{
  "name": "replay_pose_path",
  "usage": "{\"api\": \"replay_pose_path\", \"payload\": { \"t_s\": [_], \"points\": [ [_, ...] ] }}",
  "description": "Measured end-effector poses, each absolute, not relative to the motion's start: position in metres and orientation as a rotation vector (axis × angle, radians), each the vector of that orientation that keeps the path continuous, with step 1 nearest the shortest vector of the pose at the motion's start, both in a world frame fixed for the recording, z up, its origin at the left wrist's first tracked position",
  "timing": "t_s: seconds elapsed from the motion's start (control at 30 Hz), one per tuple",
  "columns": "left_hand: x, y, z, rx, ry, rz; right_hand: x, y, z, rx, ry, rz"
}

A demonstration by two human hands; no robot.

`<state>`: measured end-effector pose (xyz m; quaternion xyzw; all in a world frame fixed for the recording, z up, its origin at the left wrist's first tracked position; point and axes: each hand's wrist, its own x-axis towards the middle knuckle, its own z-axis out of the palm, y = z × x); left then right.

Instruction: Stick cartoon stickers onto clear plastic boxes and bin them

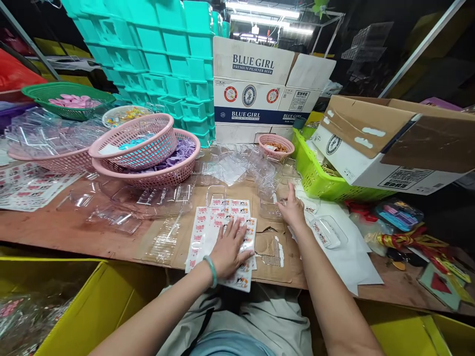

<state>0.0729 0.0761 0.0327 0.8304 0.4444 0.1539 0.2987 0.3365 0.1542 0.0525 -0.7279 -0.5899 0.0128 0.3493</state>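
My left hand (229, 247), with a green bangle at the wrist, lies flat and open over sheets of small printed stickers (200, 232). The stickers show pink and orange cartoon figures. My right hand (292, 207) is at the right edge of a clear plastic case (270, 208), its thumb and index finger apart. Whether it touches that case I cannot tell. Just right of my right forearm, a closed clear case (328, 232) with a printed sticker rests on white paper (352, 262).
Pink baskets (148, 175) with purple and blue pieces stand left. Loose clear cases (241, 165) spread across the back, near a small pink basket (276, 148). A lime-green basket (311, 173) under a cardboard box (371, 143) stands right. Turquoise crates (159, 59) rise behind.
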Motion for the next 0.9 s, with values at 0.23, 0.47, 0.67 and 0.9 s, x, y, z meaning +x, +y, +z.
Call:
{"api": "replay_pose_path", "payload": {
  "t_s": [0.23,0.47,0.67,0.9],
  "points": [
    [0.090,0.089,0.076,0.735,0.870,0.721,0.294,0.109,0.057,-1.344,-1.415,-0.345],
    [0.064,0.084,0.091,0.407,0.535,0.673,0.255,0.085,0.051,-1.039,-1.780,-0.606],
    [0.044,0.082,0.072,0.458,0.711,0.875,0.238,0.070,0.058,-1.098,-1.914,-0.117],
    [0.028,0.087,0.052,0.609,0.772,0.879,0.220,0.047,0.089,-1.334,-1.262,0.754]
  ]
}}
